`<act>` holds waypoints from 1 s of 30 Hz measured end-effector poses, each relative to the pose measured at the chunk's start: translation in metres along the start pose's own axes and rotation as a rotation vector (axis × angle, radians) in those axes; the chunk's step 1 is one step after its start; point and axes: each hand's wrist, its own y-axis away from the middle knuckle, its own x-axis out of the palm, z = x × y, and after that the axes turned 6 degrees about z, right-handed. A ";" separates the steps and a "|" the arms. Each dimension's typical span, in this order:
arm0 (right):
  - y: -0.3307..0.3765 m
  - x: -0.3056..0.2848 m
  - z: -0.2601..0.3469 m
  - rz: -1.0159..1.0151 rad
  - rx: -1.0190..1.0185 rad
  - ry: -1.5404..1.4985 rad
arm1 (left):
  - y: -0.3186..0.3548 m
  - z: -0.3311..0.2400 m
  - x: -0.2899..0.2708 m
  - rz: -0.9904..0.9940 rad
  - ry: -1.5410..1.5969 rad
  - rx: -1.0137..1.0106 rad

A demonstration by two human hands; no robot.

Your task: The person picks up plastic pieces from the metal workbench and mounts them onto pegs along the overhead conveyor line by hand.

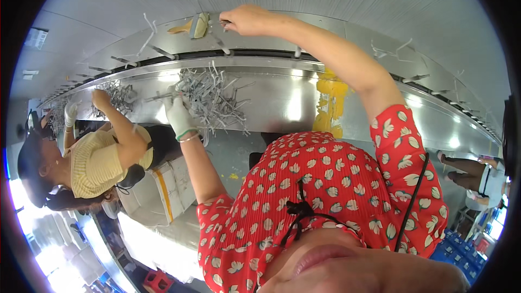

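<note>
Nearest me, my gloved left hand [178, 113] rests on a heap of grey metal clips [209, 97] on the steel bench [282, 103], fingers curled into them. Farther off, my bare right hand [247, 20] pinches one clip at the overhead conveyor rail [325, 27]. Beside me, a co-worker's hand [100, 97] sorts another pile.

This looks like a factory. A long shiny metal line [282, 100] holds heaps of small grey metal pieces [209, 97], and another worker [103, 157] stands beside it. Blue crates [453, 247], a bit blurry, seem stacked nearby.
</note>
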 end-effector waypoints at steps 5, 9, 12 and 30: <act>0.006 0.011 -0.034 0.039 0.082 0.009 | 0.052 0.000 0.024 0.175 0.387 -0.136; 0.054 0.008 -0.058 0.033 0.133 -0.017 | 0.078 0.001 0.035 0.327 0.322 -0.184; 0.086 0.009 -0.071 -0.033 0.181 -0.146 | 0.079 0.003 0.044 0.438 0.249 -0.194; 0.200 0.019 -0.078 -0.039 0.325 0.361 | 0.078 -0.004 0.150 1.149 -0.119 -0.195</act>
